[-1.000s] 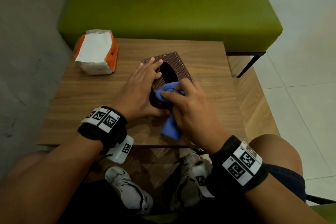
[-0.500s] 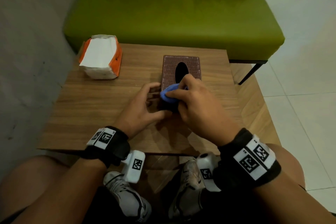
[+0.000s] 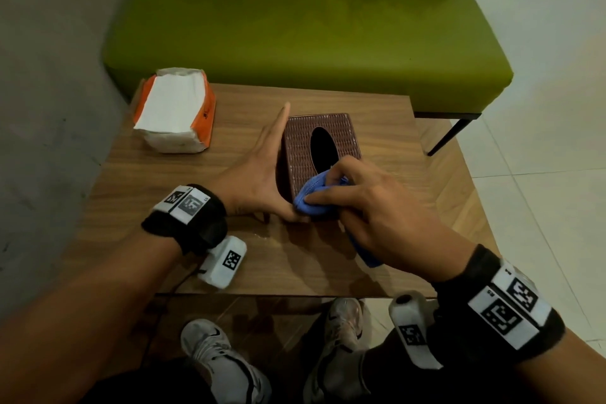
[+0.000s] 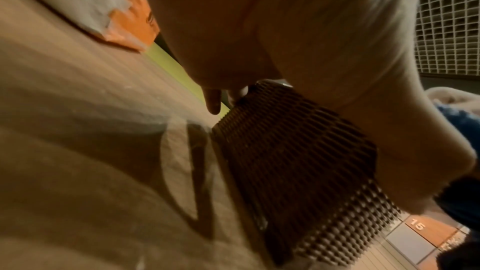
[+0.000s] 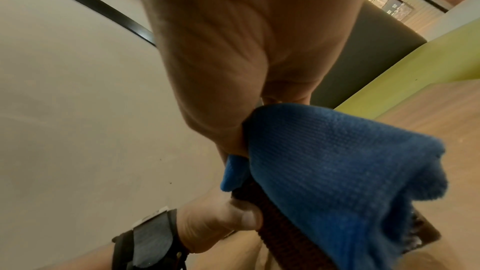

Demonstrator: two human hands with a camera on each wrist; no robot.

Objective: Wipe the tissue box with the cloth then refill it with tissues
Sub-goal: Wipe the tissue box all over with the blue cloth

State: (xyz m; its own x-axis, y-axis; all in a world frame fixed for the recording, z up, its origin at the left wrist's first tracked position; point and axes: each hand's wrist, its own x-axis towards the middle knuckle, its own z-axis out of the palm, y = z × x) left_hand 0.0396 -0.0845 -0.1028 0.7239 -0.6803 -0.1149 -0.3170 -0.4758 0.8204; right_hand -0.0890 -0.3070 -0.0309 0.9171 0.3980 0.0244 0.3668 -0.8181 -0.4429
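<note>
Fingers of the right hand [image 3: 380,203] pinch a bunched blue knitted cloth [image 3: 311,197] onto the near top edge of the brown woven tissue box [image 3: 323,147]; left hand [image 3: 259,170] fingers lie straight along its side. Rub with short strokes, keeping that brace firm.

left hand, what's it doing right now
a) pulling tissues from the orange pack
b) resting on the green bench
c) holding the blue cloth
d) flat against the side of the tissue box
d: the left hand lies with straight fingers along the left side of the tissue box, while the right hand holds the cloth.
</note>
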